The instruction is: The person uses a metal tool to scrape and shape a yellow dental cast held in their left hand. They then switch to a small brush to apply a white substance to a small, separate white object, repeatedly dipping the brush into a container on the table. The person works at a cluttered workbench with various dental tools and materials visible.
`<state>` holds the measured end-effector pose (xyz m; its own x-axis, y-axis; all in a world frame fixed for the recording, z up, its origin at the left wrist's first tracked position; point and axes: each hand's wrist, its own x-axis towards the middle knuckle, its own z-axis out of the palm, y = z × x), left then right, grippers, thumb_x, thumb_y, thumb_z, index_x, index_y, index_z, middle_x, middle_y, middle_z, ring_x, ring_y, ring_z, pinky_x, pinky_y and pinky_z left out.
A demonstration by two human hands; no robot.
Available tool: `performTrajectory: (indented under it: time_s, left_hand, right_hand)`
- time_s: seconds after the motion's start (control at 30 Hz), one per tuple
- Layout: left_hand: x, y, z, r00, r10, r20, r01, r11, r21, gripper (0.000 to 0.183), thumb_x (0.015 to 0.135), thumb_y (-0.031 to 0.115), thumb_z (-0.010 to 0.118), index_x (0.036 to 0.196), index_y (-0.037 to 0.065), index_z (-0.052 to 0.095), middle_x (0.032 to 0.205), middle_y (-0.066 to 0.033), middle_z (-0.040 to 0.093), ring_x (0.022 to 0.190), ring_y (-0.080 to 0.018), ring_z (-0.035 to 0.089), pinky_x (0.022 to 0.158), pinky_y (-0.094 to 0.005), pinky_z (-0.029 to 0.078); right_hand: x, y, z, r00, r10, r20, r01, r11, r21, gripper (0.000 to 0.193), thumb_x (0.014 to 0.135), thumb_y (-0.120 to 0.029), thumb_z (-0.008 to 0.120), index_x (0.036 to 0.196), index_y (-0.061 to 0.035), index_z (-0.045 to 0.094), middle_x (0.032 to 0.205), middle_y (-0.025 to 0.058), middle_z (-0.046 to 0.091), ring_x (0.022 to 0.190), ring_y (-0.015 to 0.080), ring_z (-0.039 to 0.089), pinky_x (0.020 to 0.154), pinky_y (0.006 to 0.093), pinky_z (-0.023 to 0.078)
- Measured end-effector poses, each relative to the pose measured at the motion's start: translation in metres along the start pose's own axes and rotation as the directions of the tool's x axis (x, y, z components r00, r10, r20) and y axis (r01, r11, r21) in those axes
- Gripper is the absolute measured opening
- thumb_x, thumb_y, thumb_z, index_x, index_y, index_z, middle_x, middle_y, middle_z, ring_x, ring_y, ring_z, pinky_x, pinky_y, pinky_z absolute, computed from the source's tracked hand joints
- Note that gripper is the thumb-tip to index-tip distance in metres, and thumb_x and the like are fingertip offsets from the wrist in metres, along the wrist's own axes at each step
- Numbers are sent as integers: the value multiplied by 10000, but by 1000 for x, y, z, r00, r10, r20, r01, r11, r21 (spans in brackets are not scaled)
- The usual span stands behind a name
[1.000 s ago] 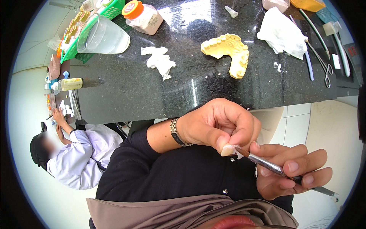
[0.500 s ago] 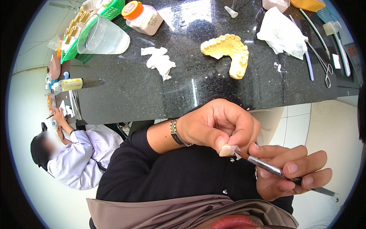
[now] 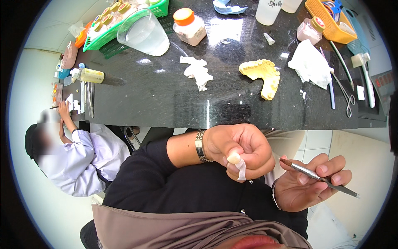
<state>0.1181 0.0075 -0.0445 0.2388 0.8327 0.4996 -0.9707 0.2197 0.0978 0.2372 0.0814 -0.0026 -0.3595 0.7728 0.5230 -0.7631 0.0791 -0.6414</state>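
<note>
Brown brush tip (silver ferrule)

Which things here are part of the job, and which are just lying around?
Seemingly part of the job:
Small cream piece and white strip, in the left hand
Brush, in the right hand
Perhaps the yellow dental cast, untouched

Apparently just lying about:
Smaller crumpled tissue
Scissor-handled tool
Green basket
Orange basket

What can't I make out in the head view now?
Head: back of the small cream piece, hidden by the left hand.
Head: whether the brush tip is wet, too small.
Head: far end of the nearer translucent cup, cut by the top edge.
Head: anything beneath the larger white tissue.
</note>
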Motion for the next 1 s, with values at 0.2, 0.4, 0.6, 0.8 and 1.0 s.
performTrajectory:
  time_s: [0.2,0.4,0.6,0.8,1.0]
  left_hand:
    - [2,-5,2,994,6,112,0,999,-55,299,788,252,602,668,7,477,663,-78,444,475,-60,359,353,-175,295]
    - [5,-7,12,952,1,305,-14,999,42,230,809,253,590,721,41,574,666,-44,524,482,-61,443,358,-174,325]
    - [6,-12,26,876,-62,478,56,998,25,200,816,208,582,749,20,575,718,-59,529,478,-40,429,341,-152,312]
    - [1,-16,40,893,-119,433,70,989,127,180,811,193,589,764,20,581,722,-72,529,476,-34,421,344,-167,312]
    - [2,8,80,997,-64,47,-13,450,893,85,751,45,618,767,-22,569,783,-75,529,639,-97,527,499,-182,403]
  right_hand:
    - [-3,-9,3,999,-9,39,9,1000,-8,253,822,-10,484,908,5,247,846,129,383,517,251,548,498,366,572]
    - [-9,-20,9,997,-33,73,31,999,30,233,823,23,464,920,1,254,870,123,360,562,189,492,588,488,556]
    - [-21,-33,16,991,-17,133,22,999,-33,197,847,-33,452,947,-14,283,884,85,348,625,126,472,654,477,551]
    - [-28,-37,22,995,-67,71,73,994,-79,147,864,-74,449,984,-33,375,923,88,429,724,114,500,747,445,528]
    - [20,2,-46,977,-192,-97,141,913,-382,179,848,-1,434,996,-58,351,981,158,482,828,187,538,772,424,510]
